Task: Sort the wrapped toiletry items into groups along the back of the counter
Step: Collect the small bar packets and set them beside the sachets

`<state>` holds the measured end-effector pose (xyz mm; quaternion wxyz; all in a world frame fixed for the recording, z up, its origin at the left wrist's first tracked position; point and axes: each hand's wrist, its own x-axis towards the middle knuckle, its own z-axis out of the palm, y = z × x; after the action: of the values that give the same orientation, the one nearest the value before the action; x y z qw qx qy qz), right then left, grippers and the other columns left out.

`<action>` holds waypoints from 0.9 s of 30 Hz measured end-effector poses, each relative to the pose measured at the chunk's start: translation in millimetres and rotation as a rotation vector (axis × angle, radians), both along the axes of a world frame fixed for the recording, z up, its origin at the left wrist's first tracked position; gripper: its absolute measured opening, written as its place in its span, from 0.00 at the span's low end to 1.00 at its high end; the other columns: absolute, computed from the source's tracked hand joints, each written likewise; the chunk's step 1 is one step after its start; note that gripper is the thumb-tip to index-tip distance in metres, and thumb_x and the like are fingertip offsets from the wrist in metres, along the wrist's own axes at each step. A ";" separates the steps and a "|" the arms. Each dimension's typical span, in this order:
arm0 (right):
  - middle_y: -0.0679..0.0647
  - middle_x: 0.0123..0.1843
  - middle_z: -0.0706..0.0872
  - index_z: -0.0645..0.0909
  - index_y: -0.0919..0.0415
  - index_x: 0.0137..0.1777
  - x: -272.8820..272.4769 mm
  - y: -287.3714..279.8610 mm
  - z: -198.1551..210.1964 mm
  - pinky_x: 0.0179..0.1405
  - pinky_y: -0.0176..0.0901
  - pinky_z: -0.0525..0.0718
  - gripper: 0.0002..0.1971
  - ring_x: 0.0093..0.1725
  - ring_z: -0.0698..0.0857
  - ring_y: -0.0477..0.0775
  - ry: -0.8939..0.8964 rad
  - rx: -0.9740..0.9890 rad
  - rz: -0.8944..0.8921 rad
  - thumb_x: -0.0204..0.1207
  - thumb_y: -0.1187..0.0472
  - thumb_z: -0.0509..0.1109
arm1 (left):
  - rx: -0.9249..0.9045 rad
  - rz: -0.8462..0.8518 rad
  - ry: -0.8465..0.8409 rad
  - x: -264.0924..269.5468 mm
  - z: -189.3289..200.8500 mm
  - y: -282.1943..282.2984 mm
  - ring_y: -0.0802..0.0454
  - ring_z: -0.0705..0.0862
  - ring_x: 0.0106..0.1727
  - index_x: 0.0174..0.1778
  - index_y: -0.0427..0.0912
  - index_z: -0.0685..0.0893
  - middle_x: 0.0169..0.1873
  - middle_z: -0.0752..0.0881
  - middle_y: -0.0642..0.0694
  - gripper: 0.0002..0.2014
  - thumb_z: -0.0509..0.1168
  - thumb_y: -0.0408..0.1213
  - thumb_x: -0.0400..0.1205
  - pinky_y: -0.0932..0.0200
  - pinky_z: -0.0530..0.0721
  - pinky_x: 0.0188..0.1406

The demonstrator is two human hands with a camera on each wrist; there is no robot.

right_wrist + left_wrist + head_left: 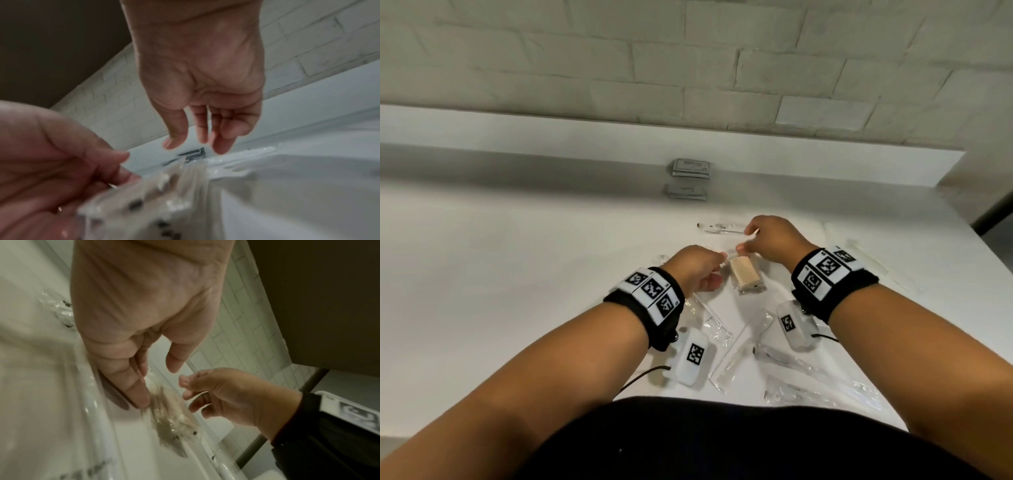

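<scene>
A beige block in clear wrap [744, 275] [170, 410] [164, 194] lies mid-counter between my hands. My left hand [718, 269] [158, 384] has straight fingers [139, 394] touching the packet's left edge, with the thumb held apart. Just past the packet's far end hovers my right hand [748, 240] [194, 146], fingers relaxed and holding nothing. Beside its fingertips lies a clear-wrapped toothbrush [722, 228]. Two stacks of grey sachets [691, 168] [685, 192] [193, 154] sit at the back centre.
Several long clear-wrapped items [726, 359] [808, 377] [710, 320] lie scattered near the front edge, under my wrists. More clear packets [873, 263] lie by the counter's right edge. A low white ledge [551, 154] and tiled wall close the back.
</scene>
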<state>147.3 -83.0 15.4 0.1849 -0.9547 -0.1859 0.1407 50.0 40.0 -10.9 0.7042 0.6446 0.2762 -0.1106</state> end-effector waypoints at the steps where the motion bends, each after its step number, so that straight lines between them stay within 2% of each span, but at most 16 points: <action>1: 0.54 0.47 0.84 0.82 0.64 0.54 -1.1 -3.4 2.2 0.49 0.46 0.81 0.19 0.48 0.84 0.56 -0.005 -0.013 -0.056 0.71 0.50 0.77 | 0.005 0.003 0.013 2.3 -0.6 -3.0 0.50 0.80 0.30 0.40 0.37 0.76 0.31 0.80 0.43 0.08 0.59 0.32 0.85 0.59 0.83 0.34; 2: 0.56 0.43 0.85 0.81 0.65 0.51 -1.4 -8.2 2.9 0.42 0.45 0.81 0.19 0.43 0.84 0.56 0.056 -0.011 -0.123 0.73 0.49 0.75 | 0.006 0.000 0.022 5.1 -1.2 -5.7 0.49 0.81 0.30 0.40 0.37 0.76 0.31 0.80 0.43 0.08 0.58 0.32 0.85 0.58 0.84 0.34; 4: 0.55 0.32 0.81 0.79 0.64 0.42 -8.6 -16.6 3.2 0.29 0.39 0.74 0.15 0.27 0.78 0.52 0.365 0.054 -0.249 0.74 0.52 0.75 | 0.000 0.000 0.032 10.3 -2.7 -10.4 0.46 0.83 0.32 0.40 0.36 0.77 0.32 0.82 0.41 0.08 0.58 0.32 0.85 0.54 0.86 0.38; 5: 0.55 0.29 0.78 0.78 0.63 0.39 -14.0 -18.7 2.5 0.28 0.38 0.70 0.13 0.25 0.74 0.51 0.493 0.072 -0.282 0.74 0.54 0.75 | -0.005 0.005 0.035 11.9 -2.2 -12.6 0.45 0.83 0.33 0.40 0.35 0.77 0.31 0.82 0.40 0.08 0.58 0.31 0.84 0.52 0.86 0.41; 6: 0.55 0.27 0.77 0.77 0.63 0.37 -17.8 -19.4 -0.4 0.28 0.38 0.69 0.13 0.24 0.72 0.51 0.546 0.071 -0.291 0.74 0.56 0.76 | -0.007 0.010 0.039 13.2 -1.8 -14.8 0.44 0.84 0.33 0.39 0.35 0.78 0.30 0.82 0.40 0.08 0.58 0.30 0.83 0.50 0.87 0.44; 8: 0.53 0.18 0.76 0.73 0.62 0.32 -21.3 -16.8 -6.8 0.25 0.35 0.67 0.15 0.23 0.70 0.51 0.526 0.098 -0.295 0.74 0.61 0.76 | -0.003 0.024 0.041 16.3 -2.6 -18.3 0.41 0.84 0.32 0.36 0.33 0.79 0.26 0.82 0.39 0.07 0.60 0.24 0.79 0.46 0.88 0.49; 10: 0.48 0.09 0.71 0.70 0.61 0.29 -24.5 -12.2 -9.0 0.17 0.31 0.65 0.17 0.22 0.70 0.50 0.509 0.149 -0.295 0.74 0.66 0.74 | -0.001 0.027 0.038 15.4 -3.5 -19.3 0.40 0.84 0.31 0.32 0.31 0.79 0.25 0.82 0.36 0.08 0.60 0.19 0.76 0.45 0.89 0.48; 11: 0.47 0.09 0.72 0.70 0.60 0.29 -25.3 -11.0 -8.9 0.14 0.31 0.65 0.17 0.22 0.71 0.50 0.492 0.155 -0.269 0.74 0.66 0.75 | -0.007 0.029 0.039 14.0 -3.9 -19.3 0.40 0.84 0.31 0.33 0.32 0.78 0.28 0.82 0.35 0.08 0.60 0.18 0.76 0.47 0.89 0.46; 13: 0.50 0.22 0.81 0.76 0.60 0.32 -22.0 -11.6 -8.5 0.18 0.30 0.71 0.12 0.28 0.78 0.53 0.404 0.126 -0.157 0.70 0.64 0.77 | -0.039 0.050 0.002 12.3 -6.6 -17.6 0.43 0.84 0.35 0.44 0.35 0.78 0.38 0.83 0.36 0.07 0.60 0.19 0.77 0.49 0.87 0.45; 15: 0.54 0.38 0.84 0.77 0.57 0.37 -17.9 -14.5 -6.9 0.33 0.37 0.78 0.11 0.41 0.83 0.56 0.259 0.126 -0.062 0.66 0.64 0.79 | 0.052 0.082 -0.098 15.1 -15.1 -13.0 0.45 0.84 0.47 0.64 0.41 0.72 0.54 0.80 0.39 0.22 0.64 0.21 0.76 0.48 0.86 0.53; 17: 0.53 0.45 0.83 0.74 0.54 0.41 -15.5 -16.4 -7.2 0.41 0.44 0.78 0.15 0.46 0.82 0.56 0.129 0.159 -0.020 0.63 0.64 0.78 | 0.254 0.033 -0.205 20.4 -20.8 -8.9 0.46 0.81 0.60 0.73 0.45 0.66 0.65 0.76 0.43 0.35 0.71 0.23 0.72 0.48 0.83 0.62; 18: 0.53 0.48 0.83 0.74 0.53 0.45 -15.4 -16.5 -8.2 0.44 0.45 0.78 0.17 0.48 0.82 0.56 0.071 0.159 0.014 0.62 0.62 0.79 | 0.318 -0.020 -0.234 23.2 -21.5 -9.3 0.46 0.80 0.63 0.76 0.47 0.63 0.67 0.75 0.45 0.40 0.73 0.23 0.70 0.49 0.83 0.63; 21: 0.53 0.57 0.83 0.77 0.50 0.60 -17.8 -17.3 -16.3 0.56 0.49 0.78 0.26 0.59 0.79 0.58 -0.027 -0.004 0.160 0.61 0.57 0.80 | 0.445 -0.186 -0.219 28.8 -22.4 -13.7 0.46 0.82 0.61 0.80 0.47 0.58 0.63 0.77 0.46 0.50 0.76 0.22 0.64 0.56 0.81 0.60; 22: 0.53 0.60 0.82 0.77 0.51 0.63 -17.8 -17.8 -18.1 0.59 0.50 0.77 0.28 0.62 0.77 0.59 -0.043 -0.049 0.184 0.61 0.55 0.80 | 0.504 -0.213 -0.220 29.7 -22.2 -15.4 0.47 0.83 0.59 0.80 0.46 0.58 0.60 0.80 0.46 0.50 0.76 0.22 0.64 0.58 0.80 0.60; 24: 0.56 0.64 0.79 0.74 0.53 0.68 -15.5 -20.6 -21.3 0.63 0.51 0.76 0.33 0.66 0.76 0.59 -0.021 -0.008 0.170 0.62 0.55 0.81 | 0.576 -0.212 -0.226 30.4 -24.0 -17.2 0.47 0.83 0.56 0.78 0.45 0.61 0.54 0.81 0.47 0.45 0.74 0.23 0.66 0.60 0.78 0.56; 27: 0.59 0.72 0.72 0.64 0.57 0.78 -13.0 -27.7 -19.2 0.65 0.44 0.76 0.42 0.70 0.75 0.58 0.104 0.111 0.082 0.65 0.64 0.80 | 0.629 -0.183 -0.218 30.6 -27.3 -17.9 0.49 0.82 0.53 0.75 0.48 0.67 0.56 0.82 0.47 0.38 0.73 0.26 0.69 0.62 0.74 0.51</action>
<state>134.2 -110.7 -3.7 0.2410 -0.9260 -0.2225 0.1869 80.5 22.2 -38.2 0.4835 0.8603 0.1610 -0.0135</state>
